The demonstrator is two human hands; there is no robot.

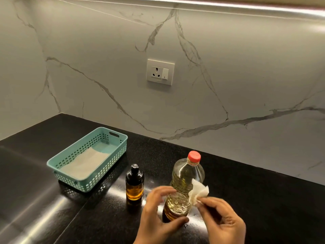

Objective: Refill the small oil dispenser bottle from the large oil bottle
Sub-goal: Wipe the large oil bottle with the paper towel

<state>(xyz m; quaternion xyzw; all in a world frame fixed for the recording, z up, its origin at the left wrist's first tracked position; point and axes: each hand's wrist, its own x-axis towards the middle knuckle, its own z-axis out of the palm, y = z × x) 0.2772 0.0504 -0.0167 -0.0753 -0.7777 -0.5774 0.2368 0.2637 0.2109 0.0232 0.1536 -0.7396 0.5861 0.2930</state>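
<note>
The large clear oil bottle point(185, 180) with a red cap stands on the black counter, holding a little yellow oil at its base. My left hand point(154, 213) curls around its lower part, thumb at the base and fingers blurred by the ribbed middle. My right hand point(223, 221) pinches a crumpled white tissue point(197, 192) against the bottle's right side. The small amber dispenser bottle point(134, 184) with a black top stands upright to the left, apart from both hands.
A teal perforated basket point(121, 138) with a white paper lining sits at the back left of the counter point(52, 199). A wall socket point(160, 72) is set in the marble backsplash behind.
</note>
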